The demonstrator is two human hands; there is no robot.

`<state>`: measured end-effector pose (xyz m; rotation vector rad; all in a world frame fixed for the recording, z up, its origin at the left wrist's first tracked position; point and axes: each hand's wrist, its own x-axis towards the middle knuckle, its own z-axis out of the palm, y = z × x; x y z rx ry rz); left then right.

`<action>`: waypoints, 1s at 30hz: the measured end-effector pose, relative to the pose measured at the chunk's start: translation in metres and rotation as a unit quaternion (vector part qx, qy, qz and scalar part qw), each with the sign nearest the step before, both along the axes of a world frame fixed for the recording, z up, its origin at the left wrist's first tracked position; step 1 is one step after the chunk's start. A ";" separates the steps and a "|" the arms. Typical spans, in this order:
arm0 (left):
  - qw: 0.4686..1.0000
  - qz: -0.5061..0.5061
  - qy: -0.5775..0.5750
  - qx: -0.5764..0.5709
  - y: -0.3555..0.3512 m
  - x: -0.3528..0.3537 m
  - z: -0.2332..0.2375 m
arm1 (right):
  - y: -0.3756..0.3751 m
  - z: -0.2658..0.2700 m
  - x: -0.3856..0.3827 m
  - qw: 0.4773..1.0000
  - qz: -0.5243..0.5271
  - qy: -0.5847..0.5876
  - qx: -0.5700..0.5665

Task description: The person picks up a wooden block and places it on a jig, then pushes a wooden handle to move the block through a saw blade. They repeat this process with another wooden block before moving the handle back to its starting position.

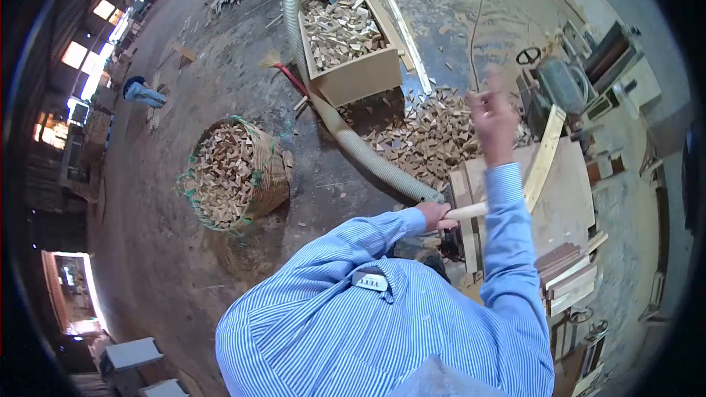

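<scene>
My left hand (435, 217) is closed around the end of a pale wooden strip (468, 212), low over the edge of a wood-topped worktable (566, 184). The strip's far end passes behind my right forearm, so its full length is hidden. Raised above the table's far side, my right hand (494, 119) looks somewhat blurred; its fingers appear apart and I see nothing in them. To the right of that forearm, a curved pale wooden piece (545, 153) lies across the tabletop. Triangular wood offcuts (430, 136) are heaped on the floor just beyond the table.
A wooden box (360, 77) full of offcuts stands ahead, beside a ribbed hose (353, 145). Leftward are a filled woven basket (268, 176) and a red-handled broom (290, 77). Machinery (562, 77) stands at right, stacked boards (573, 287) nearer. Another person (143, 93) bends far left.
</scene>
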<state>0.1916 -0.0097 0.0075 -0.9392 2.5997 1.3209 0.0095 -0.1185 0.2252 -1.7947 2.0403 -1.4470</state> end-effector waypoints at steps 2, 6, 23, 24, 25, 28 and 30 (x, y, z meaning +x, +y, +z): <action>0.999 0.024 -0.034 0.011 -0.011 0.045 -0.011 | 0.005 -0.005 0.059 0.995 0.069 -0.073 0.022; 0.942 0.333 0.031 0.027 -0.014 0.171 -0.002 | 0.043 -0.087 0.099 0.983 0.107 -0.106 0.102; 0.919 0.228 -0.298 0.122 0.041 0.374 -0.143 | 0.153 -0.181 0.125 0.937 0.086 0.120 0.317; 0.926 0.241 -0.270 0.105 0.030 0.366 -0.139 | 0.153 -0.181 0.126 0.935 0.085 0.121 0.322; 0.933 0.251 -0.243 0.088 0.019 0.359 -0.134 | 0.153 -0.181 0.127 0.935 0.081 0.119 0.323; 0.936 0.269 -0.208 0.090 -0.016 0.349 -0.123 | 0.154 -0.185 0.128 0.936 0.068 0.113 0.327; 0.944 0.253 -0.202 0.057 -0.031 0.354 -0.124 | 0.161 -0.194 0.123 0.938 0.076 0.136 0.310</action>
